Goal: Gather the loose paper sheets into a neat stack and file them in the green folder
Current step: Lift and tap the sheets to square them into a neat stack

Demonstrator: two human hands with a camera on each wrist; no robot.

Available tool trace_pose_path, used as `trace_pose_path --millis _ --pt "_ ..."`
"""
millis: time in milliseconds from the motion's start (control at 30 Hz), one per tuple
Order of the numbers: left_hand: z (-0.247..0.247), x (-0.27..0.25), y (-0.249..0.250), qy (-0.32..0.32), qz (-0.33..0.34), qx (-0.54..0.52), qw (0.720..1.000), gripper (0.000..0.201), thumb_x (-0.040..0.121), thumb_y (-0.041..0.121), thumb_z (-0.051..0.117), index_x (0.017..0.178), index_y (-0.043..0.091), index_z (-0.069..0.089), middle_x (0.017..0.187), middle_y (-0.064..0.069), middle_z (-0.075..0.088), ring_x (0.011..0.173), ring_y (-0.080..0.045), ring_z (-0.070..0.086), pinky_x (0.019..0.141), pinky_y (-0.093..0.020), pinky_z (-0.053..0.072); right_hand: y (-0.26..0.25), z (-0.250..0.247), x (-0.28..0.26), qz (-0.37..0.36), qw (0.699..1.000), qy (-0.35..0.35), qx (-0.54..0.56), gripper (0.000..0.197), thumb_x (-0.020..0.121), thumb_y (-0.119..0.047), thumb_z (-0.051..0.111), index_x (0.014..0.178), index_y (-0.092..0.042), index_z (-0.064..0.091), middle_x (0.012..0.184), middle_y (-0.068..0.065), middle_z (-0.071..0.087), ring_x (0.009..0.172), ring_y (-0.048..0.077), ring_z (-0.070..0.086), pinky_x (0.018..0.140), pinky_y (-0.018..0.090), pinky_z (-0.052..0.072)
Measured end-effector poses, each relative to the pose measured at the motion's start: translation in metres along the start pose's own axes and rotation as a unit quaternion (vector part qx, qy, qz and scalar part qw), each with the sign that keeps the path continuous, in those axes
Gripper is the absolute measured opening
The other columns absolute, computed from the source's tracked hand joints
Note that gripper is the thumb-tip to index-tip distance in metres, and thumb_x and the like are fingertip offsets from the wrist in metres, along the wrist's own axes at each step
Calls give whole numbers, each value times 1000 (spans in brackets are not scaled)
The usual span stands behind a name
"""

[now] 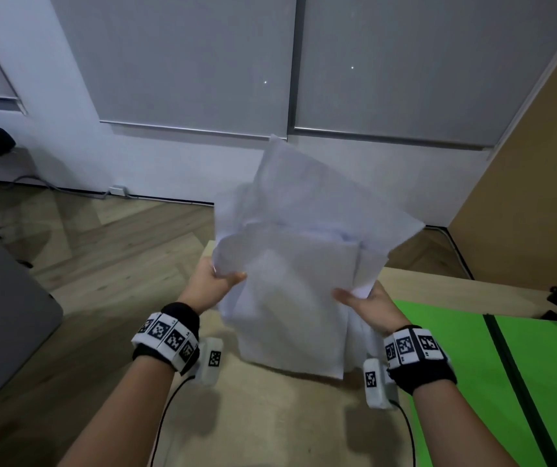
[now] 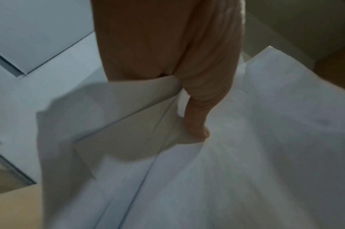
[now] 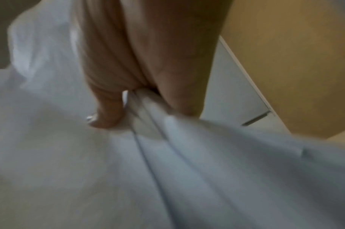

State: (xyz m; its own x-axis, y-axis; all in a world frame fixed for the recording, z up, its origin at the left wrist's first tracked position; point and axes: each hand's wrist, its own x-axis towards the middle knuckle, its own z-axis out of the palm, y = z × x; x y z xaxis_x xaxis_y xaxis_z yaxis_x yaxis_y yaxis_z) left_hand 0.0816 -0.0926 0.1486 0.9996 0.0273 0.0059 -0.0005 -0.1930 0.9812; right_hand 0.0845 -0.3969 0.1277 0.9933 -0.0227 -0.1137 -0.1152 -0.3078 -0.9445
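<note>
Several loose paper sheets (image 1: 290, 264) are in your hands, raised above the table (image 1: 270, 416) with their lower edges hanging close to its surface. Your left hand (image 1: 215, 284) pinches the left edge, thumb on the near face and fingers behind; your right hand (image 1: 368, 306) pinches the right edge the same way. Each grip is clenched on paper, as both wrist views confirm. The sheets are fanned and skewed: corners project at different angles toward the far wall, and the bundle is not yet squared.

Expect the paper to be very light, limp and smooth. Individual sheets will likely slide against each other and sag wherever unsupported; a hard pinch may crease them. Hold the bundle at the middle of its two long sides, loosely enough that the sheets can settle, and tap the bottom edge on the table to align them.

Farther right, the green folder (image 1: 472, 365) lies opened flat on the table.
</note>
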Motion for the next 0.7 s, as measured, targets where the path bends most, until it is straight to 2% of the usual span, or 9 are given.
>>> trace_pose_path --millis 133,233,333,400,467,500,567,633,700 --pt "-8 5 30 5 21 -39 999 27 74 2 78 98 11 70 81 11 77 78 -5 73 71 -20 58 -23 -9 1 -46 993 66 89 6 82 -14 69 77 -12 66 82 9 70 86 26 66 76 28 54" --pt "-15 7 40 -36 13 -56 998 31 73 -3 76 101 8 68 83 9 78 78 -6 74 70 -19 57 -39 -22 1 -63 985 96 129 27 82 -21 70 90 5 65 89 22 71 86 33 70 84 40 55" --pt "-6 4 37 -61 21 -3 998 25 76 -3 74 94 14 68 70 18 75 69 8 69 63 -8 51 -43 -20 -8 -76 981 81 156 10 87 -7 62 94 -2 67 75 -2 75 68 7 71 64 21 56" --pt "4 2 25 -30 22 56 998 25 79 4 74 87 25 64 67 18 73 67 11 67 64 -14 55 -32 -12 -17 -48 985 80 143 9 85 -4 64 87 -12 66 68 -11 74 63 -1 68 62 19 54" --pt "15 2 12 17 30 99 994 7 76 27 72 81 25 68 81 -2 76 80 -14 73 73 -43 59 -12 -1 -17 -8 987 102 121 17 79 -7 72 87 -19 64 81 -12 73 76 4 69 78 26 51" --pt "19 3 5 43 28 116 992 20 74 37 66 78 18 69 83 -11 75 82 -27 72 72 -49 57 -5 4 -18 15 986 119 118 22 77 -11 74 94 -18 63 93 -6 71 88 11 68 85 28 48" --pt "33 2 9 72 42 119 989 27 77 34 65 77 8 66 80 -12 74 78 -30 70 69 -45 57 -7 6 -18 36 978 155 133 46 78 -19 74 119 -8 55 117 5 63 110 22 60 94 29 43" --pt "39 2 28 80 90 78 990 13 80 19 71 90 13 70 85 -3 74 82 -22 71 72 -34 58 -17 -2 -17 31 973 180 143 65 83 -22 70 135 3 39 119 4 50 117 18 50 96 22 37" --pt "33 1 47 53 118 24 991 38 75 11 78 109 24 67 100 5 73 92 -8 69 80 -22 57 -30 -14 -19 -5 968 207 141 64 85 -21 68 135 4 39 118 6 49 117 16 48 92 14 32"
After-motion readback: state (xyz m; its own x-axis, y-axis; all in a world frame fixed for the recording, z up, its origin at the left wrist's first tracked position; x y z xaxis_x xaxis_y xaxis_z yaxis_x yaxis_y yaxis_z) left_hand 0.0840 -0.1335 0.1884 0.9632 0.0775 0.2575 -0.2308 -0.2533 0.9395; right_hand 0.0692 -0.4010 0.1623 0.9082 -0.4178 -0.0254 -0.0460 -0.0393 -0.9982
